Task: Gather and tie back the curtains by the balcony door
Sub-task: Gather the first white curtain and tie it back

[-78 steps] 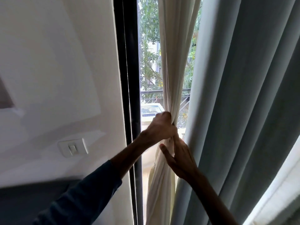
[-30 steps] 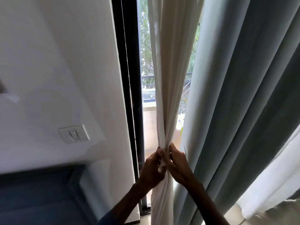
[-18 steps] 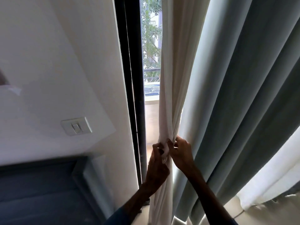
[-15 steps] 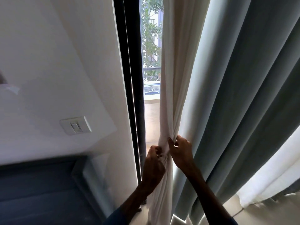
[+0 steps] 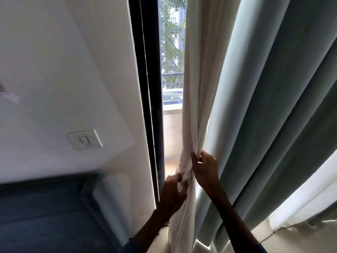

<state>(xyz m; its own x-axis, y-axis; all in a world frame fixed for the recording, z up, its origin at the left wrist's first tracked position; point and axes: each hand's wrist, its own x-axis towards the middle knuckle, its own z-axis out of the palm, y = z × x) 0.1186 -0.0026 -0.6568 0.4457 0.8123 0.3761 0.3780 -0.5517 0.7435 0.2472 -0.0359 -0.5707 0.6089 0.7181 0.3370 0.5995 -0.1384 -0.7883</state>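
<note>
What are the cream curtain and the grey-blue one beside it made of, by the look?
Cream curtain: thin, matte woven cloth, likely cotton or linen; daylight glows through and it bunches tightly. Grey-blue curtain: heavier, opaque fabric with a soft sheen, possibly velvet-like polyester; it hangs in broad, smooth folds.

No legible text, label, brand, number or sign is showing anywhere in the head view. The wall switch (image 5: 84, 140) plate is reading blank, with no marking visible on its rocker. The cream curtain (image 5: 197, 88) and the grey curtain (image 5: 273, 106) are carrying no print or tag.
</note>
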